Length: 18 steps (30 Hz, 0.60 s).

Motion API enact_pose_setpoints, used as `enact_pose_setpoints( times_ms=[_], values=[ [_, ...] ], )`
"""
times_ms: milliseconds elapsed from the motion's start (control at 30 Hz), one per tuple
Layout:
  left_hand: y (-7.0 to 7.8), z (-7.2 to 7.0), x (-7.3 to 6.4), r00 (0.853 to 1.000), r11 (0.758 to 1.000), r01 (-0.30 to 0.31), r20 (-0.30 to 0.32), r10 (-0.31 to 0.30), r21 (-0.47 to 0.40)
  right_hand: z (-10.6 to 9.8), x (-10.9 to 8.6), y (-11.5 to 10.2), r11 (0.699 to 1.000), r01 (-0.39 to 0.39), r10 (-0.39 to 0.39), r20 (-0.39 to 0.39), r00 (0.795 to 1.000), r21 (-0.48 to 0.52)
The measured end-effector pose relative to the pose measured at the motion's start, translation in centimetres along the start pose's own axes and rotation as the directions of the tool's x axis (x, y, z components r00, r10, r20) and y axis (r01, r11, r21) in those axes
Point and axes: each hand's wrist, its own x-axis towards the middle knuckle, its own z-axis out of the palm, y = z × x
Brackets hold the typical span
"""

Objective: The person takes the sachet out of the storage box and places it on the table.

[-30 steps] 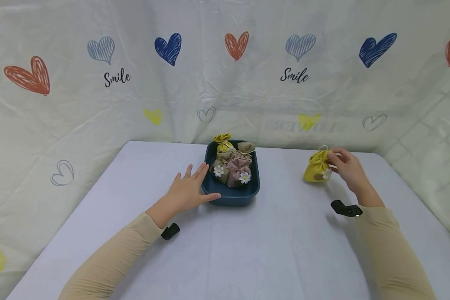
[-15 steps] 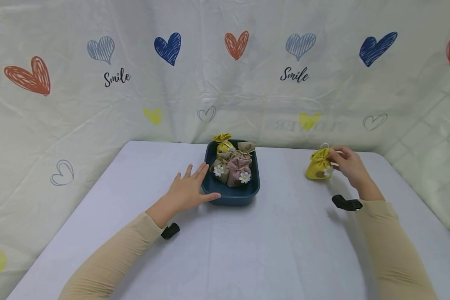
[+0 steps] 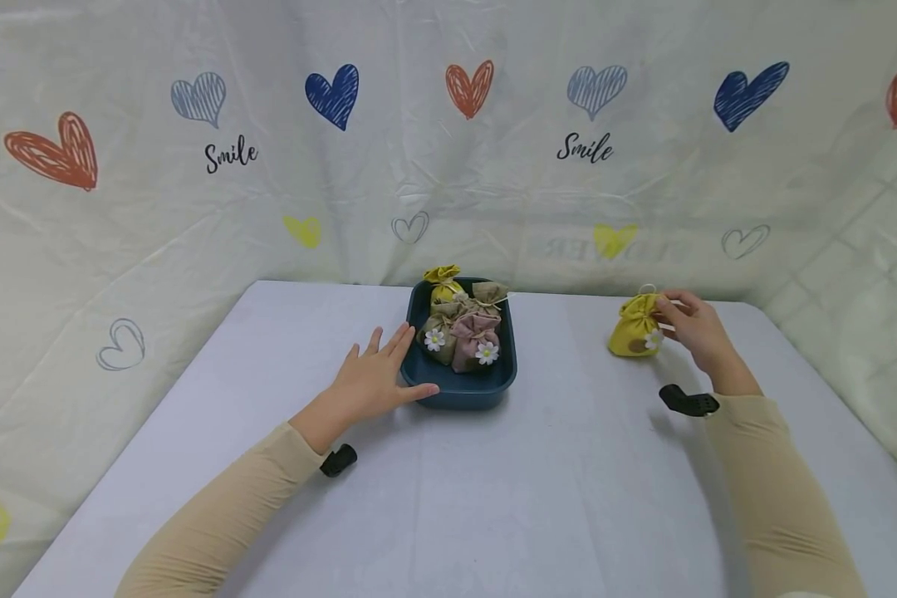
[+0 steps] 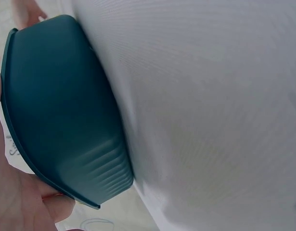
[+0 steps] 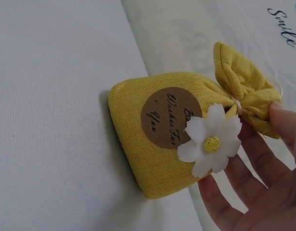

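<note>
In the head view my right hand [image 3: 701, 339] pinches the gathered neck of a yellow drawstring pouch [image 3: 629, 328] at the right of the table. The right wrist view shows the thumb on the pouch's neck and the other fingers behind it. A white fabric flower [image 5: 211, 142] and a round brown label [image 5: 162, 118] are on the pouch, whose base is down at the white cloth. Spread out, my left hand [image 3: 366, 382] rests on the left and near rim of a dark teal basin [image 3: 463, 400]; its ribbed outer wall [image 4: 61, 96] fills much of the left wrist view.
Inside the basin stand a yellow pouch [image 3: 444, 286], a pink pouch [image 3: 473, 339] and two brownish pouches, some with white flowers. The white tablecloth [image 3: 493, 507] ends at a pale curtain [image 3: 523, 183] printed with hearts. Each wrist wears a black strap-on device [image 3: 689, 401].
My right hand shifted slightly away and to the right with the yellow pouch, then stayed nearly still. The left hand and basin keep their place.
</note>
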Motion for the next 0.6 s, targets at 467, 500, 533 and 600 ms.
enact_pose_setpoints(
  times_ms=[467,500,533,600],
  values=[
    [-0.13,0.22,0.17,1.000,1.000,-0.002,0.002,0.002,0.000,0.02,0.13,0.29,0.998,-0.020,0.021,-0.017,1.000,0.061],
    [-0.14,0.25,0.17,1.000,1.000,-0.001,0.003,0.001,-0.001,0.03,0.10,0.33,0.998,-0.018,0.019,-0.017,1.000,0.067],
    [-0.16,0.25,0.15,1.000,1.000,0.000,0.002,0.000,-0.003,0.04,0.07,0.35,0.998,-0.013,0.014,-0.016,1.000,0.068],
    [-0.17,0.25,0.14,1.000,1.000,0.000,-0.001,0.000,-0.003,0.02,0.05,0.39,0.998,-0.011,0.012,-0.016,1.000,0.063]
  ],
)
